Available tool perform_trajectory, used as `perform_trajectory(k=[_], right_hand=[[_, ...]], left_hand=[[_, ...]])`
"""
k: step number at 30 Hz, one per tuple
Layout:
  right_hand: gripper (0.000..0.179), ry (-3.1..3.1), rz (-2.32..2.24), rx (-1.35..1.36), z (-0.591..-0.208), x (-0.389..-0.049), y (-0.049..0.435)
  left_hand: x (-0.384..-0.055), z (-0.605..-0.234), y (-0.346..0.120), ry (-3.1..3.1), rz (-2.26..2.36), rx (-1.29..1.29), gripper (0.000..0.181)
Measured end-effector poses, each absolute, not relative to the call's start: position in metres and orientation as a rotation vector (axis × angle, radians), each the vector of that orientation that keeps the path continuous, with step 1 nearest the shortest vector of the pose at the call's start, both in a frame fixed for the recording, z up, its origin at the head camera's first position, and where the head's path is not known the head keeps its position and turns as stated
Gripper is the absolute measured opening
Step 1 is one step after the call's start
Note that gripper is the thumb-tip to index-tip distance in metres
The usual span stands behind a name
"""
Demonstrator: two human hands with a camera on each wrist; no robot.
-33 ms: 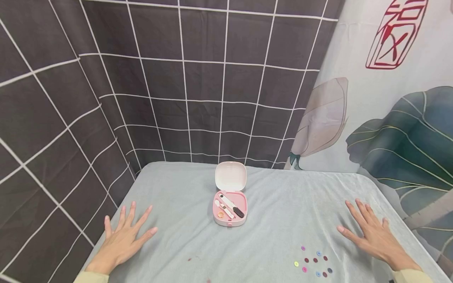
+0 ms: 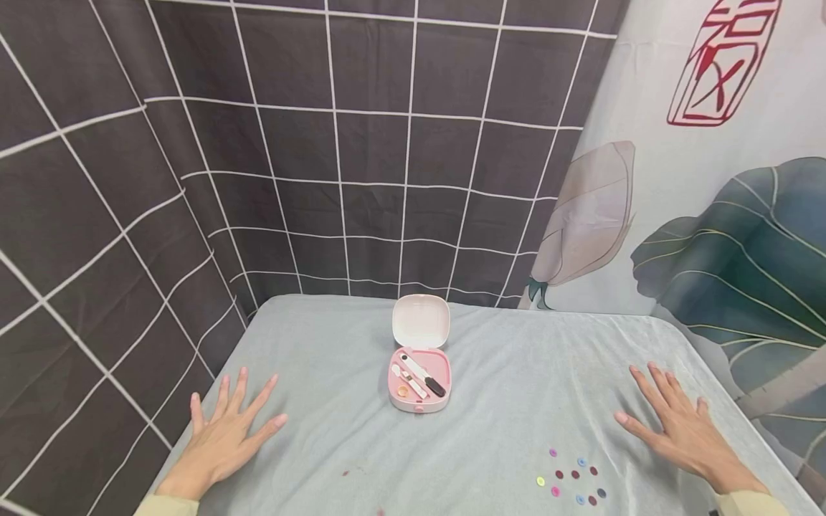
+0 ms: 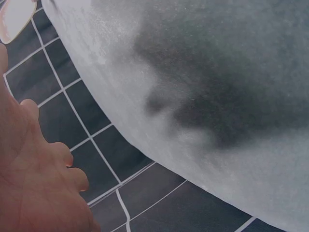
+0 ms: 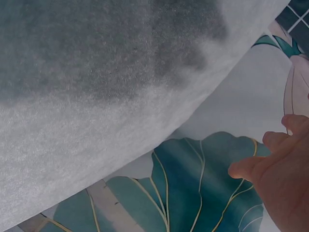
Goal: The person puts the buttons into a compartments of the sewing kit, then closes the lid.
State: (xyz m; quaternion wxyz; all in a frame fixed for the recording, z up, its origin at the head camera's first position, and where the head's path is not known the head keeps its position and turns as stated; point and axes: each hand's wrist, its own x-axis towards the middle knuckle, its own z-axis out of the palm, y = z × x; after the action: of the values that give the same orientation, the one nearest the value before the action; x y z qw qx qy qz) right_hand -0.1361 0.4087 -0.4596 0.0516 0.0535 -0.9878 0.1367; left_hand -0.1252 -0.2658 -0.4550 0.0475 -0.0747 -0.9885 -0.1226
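Note:
My left hand [image 2: 222, 437] is at the left side of the cloth-covered table, fingers straight and spread, holding nothing. On the opposite side my right hand [image 2: 684, 430] is likewise spread and holds nothing. Between them, farther back, stands a pink case [image 2: 419, 407] with its white lid [image 2: 421, 321] raised. Inside lie a white tool with a black end [image 2: 426, 376], a slimmer white tool [image 2: 413, 385] and a small gold-coloured ring-like piece [image 2: 403, 391]. Several small coloured buttons [image 2: 575, 474] lie scattered left of my right hand.
A pale grey-blue cloth [image 2: 323, 444] with soft wrinkles covers the table. Dark curtains with white grid lines [image 2: 374, 143] stand behind and at the left. A white curtain with a leaf print [image 2: 761, 244] hangs at the right.

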Motion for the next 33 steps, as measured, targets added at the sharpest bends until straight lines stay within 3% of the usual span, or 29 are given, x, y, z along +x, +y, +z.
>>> perform_trajectory(k=[20, 29, 33], right_hand=[[0.087, -2.984, 0.457, 0.168, -0.463, -0.13, 0.409], [0.085, -2.842, 0.565, 0.269, -0.464, -0.117, 0.387], [0.076, -2.834, 0.56, 0.259, -0.462, -0.115, 0.372]], left_hand=[[-0.128, -0.453, -0.258, -3.022, -0.44, -0.242, 0.066], [-0.131, -0.45, -0.237, -2.932, -0.648, -0.3, 0.066], [-0.134, -0.449, -0.224, -2.867, -0.67, -0.347, 0.061]])
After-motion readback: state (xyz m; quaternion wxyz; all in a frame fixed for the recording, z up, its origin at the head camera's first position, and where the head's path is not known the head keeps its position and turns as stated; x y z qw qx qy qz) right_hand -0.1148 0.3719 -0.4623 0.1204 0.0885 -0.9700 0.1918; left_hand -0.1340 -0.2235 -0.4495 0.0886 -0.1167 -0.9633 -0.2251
